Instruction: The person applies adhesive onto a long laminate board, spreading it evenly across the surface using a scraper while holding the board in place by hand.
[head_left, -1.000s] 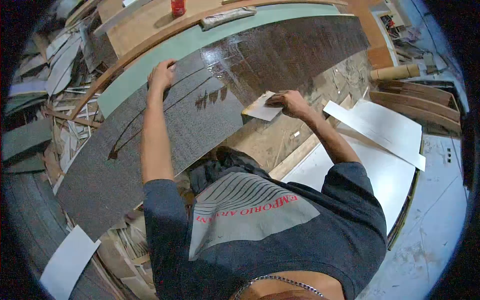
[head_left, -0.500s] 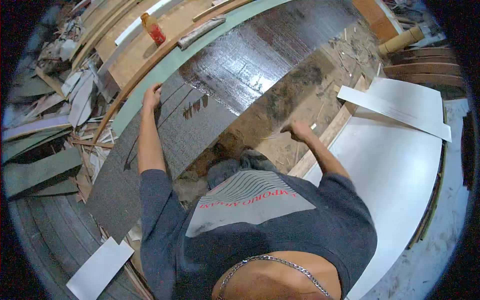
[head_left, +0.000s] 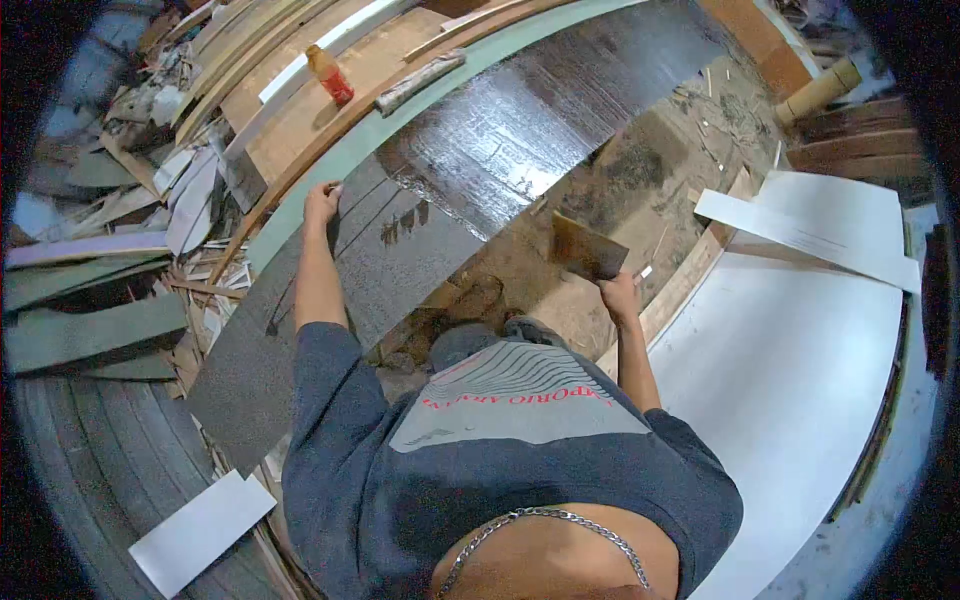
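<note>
A long curved dark grey sheet (head_left: 400,270) lies on a pale green board (head_left: 283,222). Its far part is coated with a wet, shiny dark liquid (head_left: 500,130), and a few dark streaks mark the nearer dull part. My left hand (head_left: 321,203) grips the sheet's left edge with its fingers closed. Held in my right hand (head_left: 620,297) is a flat rectangular spreader (head_left: 590,247), its brown, stained face showing. The spreader is off the sheet, over the dusty bench to the right.
A bottle with a red label (head_left: 332,77) and a wrapped roll (head_left: 420,82) are beyond the sheet. White panels (head_left: 790,340) lie at right, near a cardboard tube (head_left: 818,90). Scrap strips (head_left: 190,190) pile up at left; a white offcut (head_left: 203,533) is lower left.
My right hand has moved off the sheet to the right and toward me, turning the spreader so its brown face shows. The wet coating looks shinier. The view has shifted; my left hand stays at the edge.
</note>
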